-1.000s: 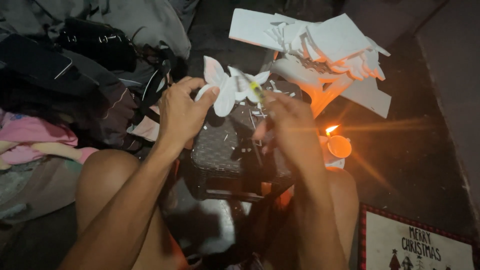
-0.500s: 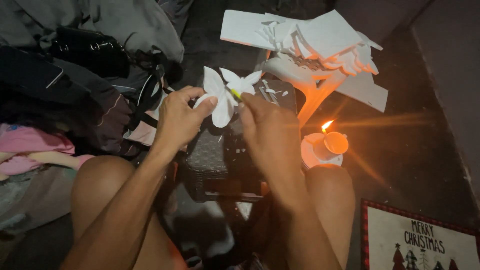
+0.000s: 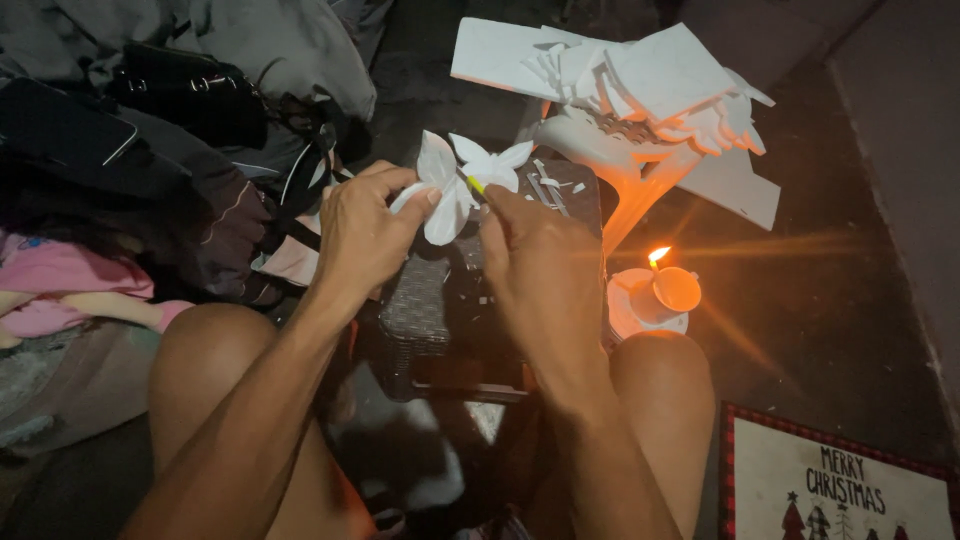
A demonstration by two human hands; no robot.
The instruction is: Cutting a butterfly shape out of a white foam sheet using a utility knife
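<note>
Head view looks straight down on a white paper flower (image 3: 462,180), held up just above a dark woven box (image 3: 440,300) that sits between the person's bare knees. Its petals fan out in several directions, and a small yellow-green centre shows where the two hands meet. The left hand (image 3: 365,225) has its fingers curled closed around the flower's lower stem, thumb pressed against a drooping petal. The right hand (image 3: 540,260) comes in from the other side, fingertips pinched together on the yellow-green bit at the heart of the flower; exactly what it grips there is too small to tell. Just beyond the flower, on the box's far end, lie small white paper scraps (image 3: 550,185). Further back sits a stack of cut white sheets (image 3: 650,80), edges jagged, glowing orange underneath. To the right of the right wrist, a lit candle (image 3: 665,290) burns on a small white dish, near the right knee. A dark bag and heaped clothes (image 3: 150,150) fill the left side. At bottom right, a festive card with a red checked border (image 3: 840,480) lies on the dark floor.
</note>
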